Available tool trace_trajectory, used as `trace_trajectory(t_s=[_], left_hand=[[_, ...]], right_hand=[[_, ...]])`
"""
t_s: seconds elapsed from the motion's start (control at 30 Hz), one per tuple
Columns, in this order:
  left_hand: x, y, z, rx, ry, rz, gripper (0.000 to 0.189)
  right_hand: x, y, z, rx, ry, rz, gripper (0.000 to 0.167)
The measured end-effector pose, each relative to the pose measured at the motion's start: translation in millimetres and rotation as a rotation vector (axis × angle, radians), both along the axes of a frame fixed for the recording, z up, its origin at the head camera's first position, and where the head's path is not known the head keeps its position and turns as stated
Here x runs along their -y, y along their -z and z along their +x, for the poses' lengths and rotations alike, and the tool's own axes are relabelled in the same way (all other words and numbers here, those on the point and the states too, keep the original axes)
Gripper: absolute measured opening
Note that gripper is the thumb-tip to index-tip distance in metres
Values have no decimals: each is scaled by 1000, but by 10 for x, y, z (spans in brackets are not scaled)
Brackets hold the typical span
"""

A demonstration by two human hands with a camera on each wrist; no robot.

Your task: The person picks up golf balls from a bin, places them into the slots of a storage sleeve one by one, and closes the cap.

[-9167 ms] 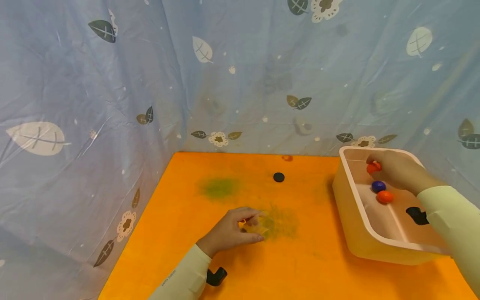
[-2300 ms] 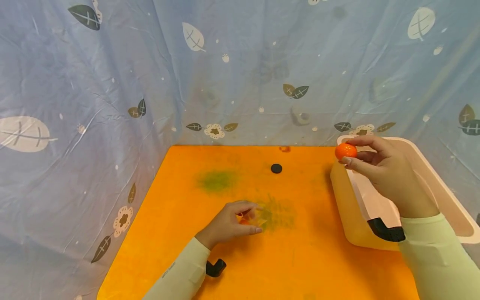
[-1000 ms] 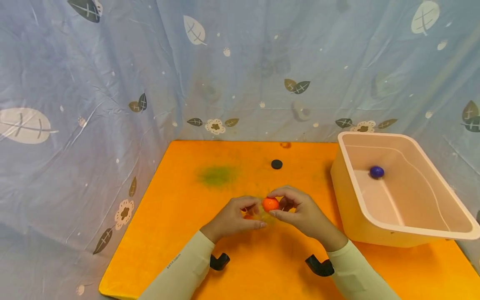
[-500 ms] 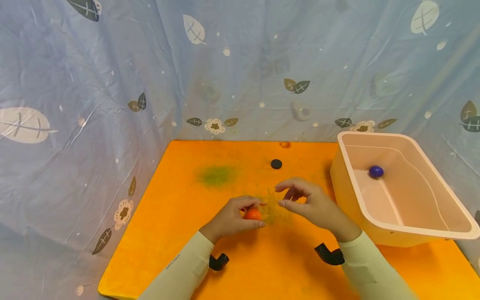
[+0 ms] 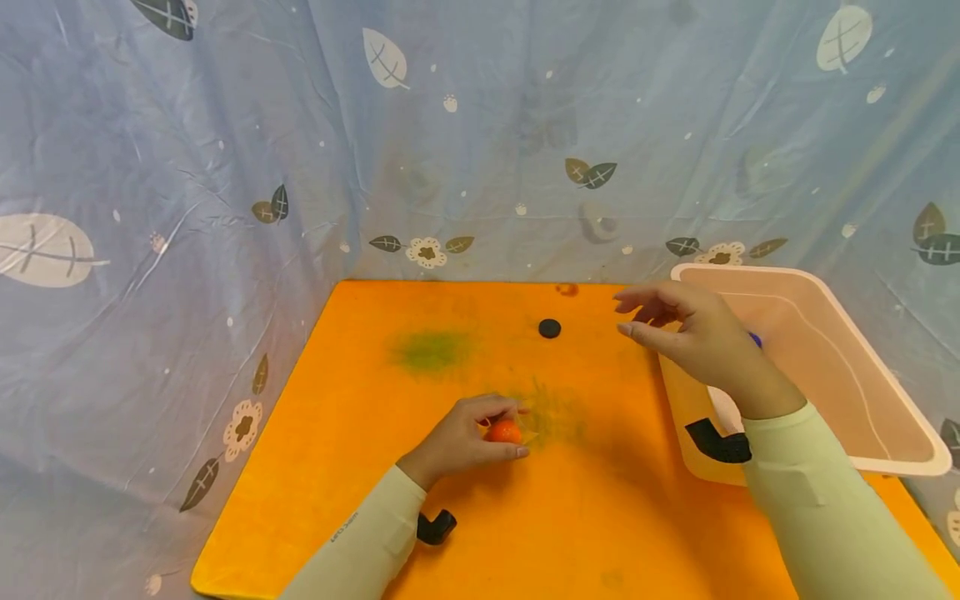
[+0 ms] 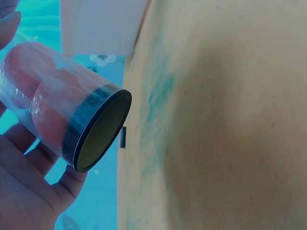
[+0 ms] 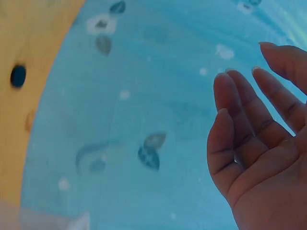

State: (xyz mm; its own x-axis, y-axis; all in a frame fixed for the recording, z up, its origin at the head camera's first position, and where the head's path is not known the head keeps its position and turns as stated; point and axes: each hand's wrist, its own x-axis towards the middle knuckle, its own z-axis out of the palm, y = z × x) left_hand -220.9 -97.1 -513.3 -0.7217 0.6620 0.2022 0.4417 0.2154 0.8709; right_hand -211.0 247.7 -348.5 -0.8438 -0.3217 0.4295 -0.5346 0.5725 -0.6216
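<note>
My left hand (image 5: pixel 465 442) grips a clear cylindrical jar (image 6: pixel 84 127) around its side, above the orange table. A dark band rings the jar's end in the left wrist view. Inside it sit two round balls, of which an orange ball (image 5: pixel 504 432) shows in the head view. My right hand (image 5: pixel 705 342) hovers over the left rim of a pale pink bin (image 5: pixel 817 333), its fingers loosely bent and nothing between them. Part of a blue ball (image 5: pixel 755 340) shows in the bin behind that hand; the wrist hides the rest.
A small black disc (image 5: pixel 550 328) lies on the orange table (image 5: pixel 360 400) toward the back. Patterned curtains (image 5: pixel 487 125) hang behind and at the sides. The bin stands at the table's right side.
Over these frames my right hand took orange balls from the bin to the jar. It let the last one go into the jar and moved back right, over the bin. The left hand stayed put.
</note>
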Motion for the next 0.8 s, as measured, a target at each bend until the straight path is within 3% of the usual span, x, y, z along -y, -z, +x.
trace_trajectory(t_s=[0.2, 0.4, 0.57, 0.8], left_hand=[[39, 4, 7, 25, -18, -2, 45], [69, 12, 10, 19, -31, -6, 49], [85, 10, 18, 6, -31, -15, 49], [81, 8, 18, -5, -20, -19, 53]], right_hand=[[-319, -142, -211, -4, 111, 182, 31], [-718, -257, -594, 73, 182, 398, 35], [-1070, -150, -905, 172, 190, 518, 39], [-1648, 189, -1136, 348, 212, 651, 45]])
